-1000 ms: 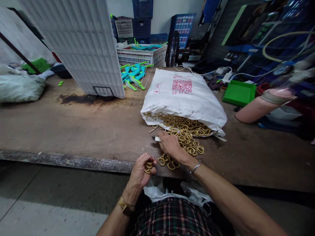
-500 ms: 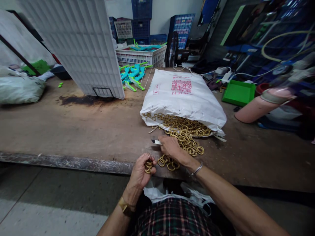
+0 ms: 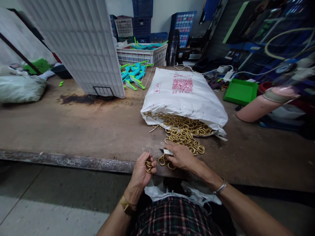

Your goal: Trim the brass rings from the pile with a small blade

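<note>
Several gold-coloured rings (image 3: pixel 148 166) are gathered in my left hand (image 3: pixel 143 168), whose fingers curl round them near the table's front edge. My right hand (image 3: pixel 182 156) is closed on a small knife (image 3: pixel 167 151) with a dark blade and a pale handle; the blade points left. It hovers over or touches the nearest rings, and I cannot tell which. A heap of loose gold rings (image 3: pixel 184 136) spills onto the table from the open mouth of a white sack (image 3: pixel 187 101) with red print. My right hand hides part of the rings beneath it.
A tall white ribbed panel (image 3: pixel 81 49) stands on the wooden table (image 3: pixel 73 131) at the left. Turquoise and green plastic parts (image 3: pixel 134 75) lie behind the sack, before a white crate (image 3: pixel 157 56). To the right are a green tray (image 3: pixel 240 91) and a pink cylinder (image 3: pixel 256 109).
My right hand, with the knife, has drawn back from the heap towards me and a little to the right. My left hand stays nearly in place, holding the rings.
</note>
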`<state>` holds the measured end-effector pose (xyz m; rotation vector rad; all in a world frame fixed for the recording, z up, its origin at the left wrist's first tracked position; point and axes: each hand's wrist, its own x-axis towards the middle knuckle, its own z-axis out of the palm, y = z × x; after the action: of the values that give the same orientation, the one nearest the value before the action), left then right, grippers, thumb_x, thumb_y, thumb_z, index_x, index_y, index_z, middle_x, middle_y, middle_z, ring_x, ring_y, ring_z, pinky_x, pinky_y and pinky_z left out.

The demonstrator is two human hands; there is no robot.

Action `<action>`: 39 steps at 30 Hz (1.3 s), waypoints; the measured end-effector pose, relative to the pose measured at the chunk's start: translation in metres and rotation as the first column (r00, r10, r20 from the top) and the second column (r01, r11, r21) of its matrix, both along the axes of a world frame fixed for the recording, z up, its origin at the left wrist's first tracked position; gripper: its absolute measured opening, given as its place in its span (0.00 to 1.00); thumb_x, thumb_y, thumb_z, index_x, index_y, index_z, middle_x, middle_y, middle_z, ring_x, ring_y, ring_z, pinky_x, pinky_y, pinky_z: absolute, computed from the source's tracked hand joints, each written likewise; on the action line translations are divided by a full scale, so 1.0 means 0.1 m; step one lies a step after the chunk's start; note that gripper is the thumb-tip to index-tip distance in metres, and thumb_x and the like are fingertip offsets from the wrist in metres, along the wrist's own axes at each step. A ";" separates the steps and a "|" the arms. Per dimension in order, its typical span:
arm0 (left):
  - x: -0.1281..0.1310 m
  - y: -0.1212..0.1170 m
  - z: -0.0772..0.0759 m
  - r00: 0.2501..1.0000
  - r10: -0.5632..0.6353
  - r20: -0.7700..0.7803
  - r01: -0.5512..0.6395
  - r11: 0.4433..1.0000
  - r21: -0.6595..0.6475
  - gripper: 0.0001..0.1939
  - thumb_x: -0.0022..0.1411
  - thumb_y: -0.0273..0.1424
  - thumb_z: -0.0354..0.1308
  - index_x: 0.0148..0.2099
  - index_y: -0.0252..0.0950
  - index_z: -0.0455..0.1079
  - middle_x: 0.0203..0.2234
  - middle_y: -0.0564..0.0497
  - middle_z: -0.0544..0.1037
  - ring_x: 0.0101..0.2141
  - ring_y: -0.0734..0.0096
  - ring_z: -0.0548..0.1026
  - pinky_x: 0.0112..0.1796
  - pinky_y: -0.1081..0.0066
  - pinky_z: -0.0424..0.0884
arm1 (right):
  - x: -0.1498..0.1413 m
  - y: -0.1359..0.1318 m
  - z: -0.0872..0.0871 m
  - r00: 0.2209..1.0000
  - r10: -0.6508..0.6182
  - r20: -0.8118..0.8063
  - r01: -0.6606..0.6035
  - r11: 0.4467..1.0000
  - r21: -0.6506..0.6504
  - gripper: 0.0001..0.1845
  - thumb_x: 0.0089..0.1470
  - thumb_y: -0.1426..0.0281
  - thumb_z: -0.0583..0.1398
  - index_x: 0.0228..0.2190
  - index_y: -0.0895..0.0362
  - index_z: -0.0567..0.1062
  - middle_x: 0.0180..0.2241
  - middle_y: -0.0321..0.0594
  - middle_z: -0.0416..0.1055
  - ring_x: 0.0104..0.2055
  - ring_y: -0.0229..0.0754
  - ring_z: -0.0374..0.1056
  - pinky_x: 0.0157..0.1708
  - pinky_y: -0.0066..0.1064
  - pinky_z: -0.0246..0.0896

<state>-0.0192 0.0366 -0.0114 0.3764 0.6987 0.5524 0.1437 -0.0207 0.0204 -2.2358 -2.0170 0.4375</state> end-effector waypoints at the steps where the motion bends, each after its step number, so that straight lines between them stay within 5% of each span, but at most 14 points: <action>1: 0.00 -0.01 0.00 1.000 -0.005 -0.009 0.005 1.000 0.010 0.16 0.45 0.36 0.63 0.28 0.33 0.59 0.17 0.58 0.63 0.16 0.83 0.62 0.15 0.83 0.51 | -0.03 -0.01 0.01 1.000 0.008 0.014 -0.007 1.000 -0.028 0.11 0.49 0.70 0.54 0.36 0.55 0.71 0.37 0.40 0.69 0.36 0.39 0.66 0.32 0.25 0.51; 4: 0.00 -0.02 0.00 1.000 -0.009 -0.028 0.010 1.000 0.021 0.16 0.45 0.36 0.63 0.29 0.33 0.59 0.18 0.58 0.63 0.16 0.84 0.62 0.15 0.83 0.51 | -0.09 -0.02 0.02 0.998 -0.008 0.061 0.013 0.996 -0.088 0.10 0.46 0.73 0.54 0.33 0.55 0.71 0.37 0.40 0.68 0.33 0.38 0.66 0.28 0.26 0.50; 10: 0.03 -0.04 0.03 0.998 -0.022 -0.063 0.028 0.995 0.092 0.16 0.45 0.34 0.63 0.31 0.34 0.60 0.19 0.58 0.64 0.17 0.83 0.62 0.14 0.83 0.53 | -0.05 0.00 -0.11 0.998 -0.050 0.037 0.050 0.999 -0.010 0.12 0.44 0.76 0.52 0.33 0.56 0.70 0.38 0.41 0.67 0.33 0.39 0.64 0.29 0.26 0.49; 18: 0.14 -0.18 -0.01 0.953 -0.015 -0.304 0.137 0.912 0.386 0.17 0.49 0.42 0.58 0.35 0.34 0.62 0.18 0.58 0.64 0.16 0.83 0.61 0.13 0.82 0.55 | -0.07 -0.06 -0.13 0.919 -0.142 -0.368 0.249 0.933 0.261 0.06 0.49 0.73 0.51 0.30 0.57 0.67 0.29 0.37 0.67 0.31 0.37 0.61 0.30 0.26 0.52; 26: 0.20 -0.23 0.00 0.921 -0.069 -0.384 0.278 0.806 0.523 0.18 0.54 0.45 0.53 0.31 0.33 0.63 0.16 0.58 0.61 0.15 0.83 0.58 0.15 0.81 0.55 | -0.14 -0.14 -0.14 0.814 -0.128 -0.567 0.330 0.905 0.268 0.07 0.51 0.67 0.51 0.25 0.56 0.65 0.22 0.32 0.61 0.25 0.34 0.57 0.26 0.25 0.49; 35: 0.20 -0.27 0.00 0.872 0.125 -0.474 0.365 0.480 0.798 0.12 0.59 0.36 0.49 0.32 0.33 0.69 0.19 0.56 0.66 0.20 0.79 0.61 0.24 0.78 0.59 | -0.17 -0.20 -0.23 0.723 -0.212 -0.658 0.393 0.909 0.139 0.15 0.52 0.62 0.49 0.19 0.56 0.59 0.18 0.29 0.55 0.22 0.33 0.51 0.22 0.25 0.46; 39: 0.22 -0.28 0.02 0.881 0.127 -0.455 0.369 0.419 0.830 0.12 0.59 0.35 0.49 0.33 0.33 0.70 0.22 0.53 0.70 0.23 0.77 0.64 0.27 0.77 0.61 | -0.14 -0.23 -0.26 0.601 -0.242 -0.761 0.414 0.909 0.038 0.16 0.52 0.61 0.49 0.19 0.56 0.61 0.17 0.29 0.57 0.21 0.32 0.53 0.21 0.24 0.48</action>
<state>0.0025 0.0084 -0.0095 1.6621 0.7587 0.6742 0.1295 -0.0435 -0.0058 -1.7840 -1.1239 0.8704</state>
